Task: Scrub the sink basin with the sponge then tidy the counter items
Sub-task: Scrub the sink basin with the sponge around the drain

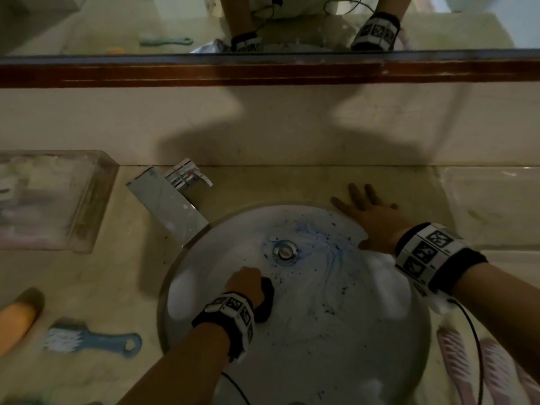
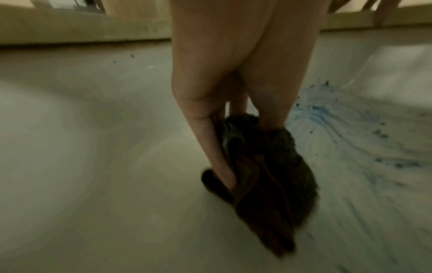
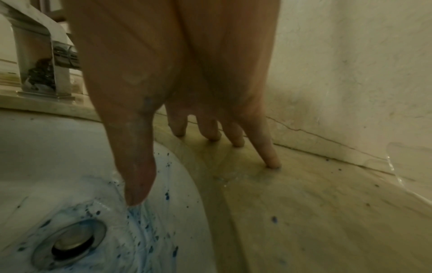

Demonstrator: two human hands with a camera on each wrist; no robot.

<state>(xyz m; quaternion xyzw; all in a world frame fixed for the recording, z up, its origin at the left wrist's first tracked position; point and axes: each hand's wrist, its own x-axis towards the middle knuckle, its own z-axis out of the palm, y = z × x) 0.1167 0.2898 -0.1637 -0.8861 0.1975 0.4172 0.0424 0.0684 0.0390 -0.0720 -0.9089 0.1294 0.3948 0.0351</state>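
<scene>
A round white sink basin (image 1: 336,331) streaked and speckled with blue fills the lower middle of the head view, with a chrome drain (image 1: 285,251) at its centre. My left hand (image 1: 248,283) grips a dark sponge (image 1: 264,299) pressed against the basin wall just left of the drain. In the left wrist view the fingers curl round the dark sponge (image 2: 268,175) on the basin (image 2: 93,147). My right hand (image 1: 371,213) lies flat with spread fingers (image 3: 271,158) on the beige counter (image 3: 315,212) at the basin's far right rim, the thumb hanging over the basin (image 3: 58,157).
A chrome tap (image 1: 172,200) stands at the basin's far left. A clear box (image 1: 49,200) sits on the counter at left, a blue scrub brush (image 1: 90,340) and an orange object (image 1: 17,317) nearer. Pink combs (image 1: 455,363) lie right. A mirror (image 1: 263,21) runs along the wall.
</scene>
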